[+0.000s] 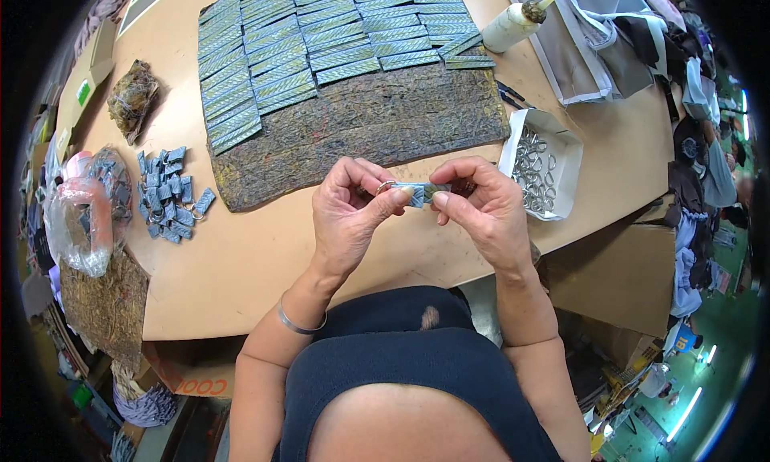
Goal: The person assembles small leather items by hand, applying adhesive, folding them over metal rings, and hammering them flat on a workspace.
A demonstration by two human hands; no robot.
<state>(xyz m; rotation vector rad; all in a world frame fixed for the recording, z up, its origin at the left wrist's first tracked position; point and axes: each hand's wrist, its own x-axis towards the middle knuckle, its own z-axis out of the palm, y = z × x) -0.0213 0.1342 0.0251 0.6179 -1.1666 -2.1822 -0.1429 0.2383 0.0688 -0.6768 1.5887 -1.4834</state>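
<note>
At the mat's (361,125) 5 o'clock: strip (418,196) with ring (385,187) | left hand (351,209): pinching ring end | right hand (485,209): pinching opposite end | best practice, seemingly: edges flush, ring kept square.

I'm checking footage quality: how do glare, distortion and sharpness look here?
In the head view, the tabletop edge bows and the picture's corners go black; in the head view, light streaks at lower right look blown out; in the head view, the left hand, right hand and patterned strip look fairly sharp.
</note>
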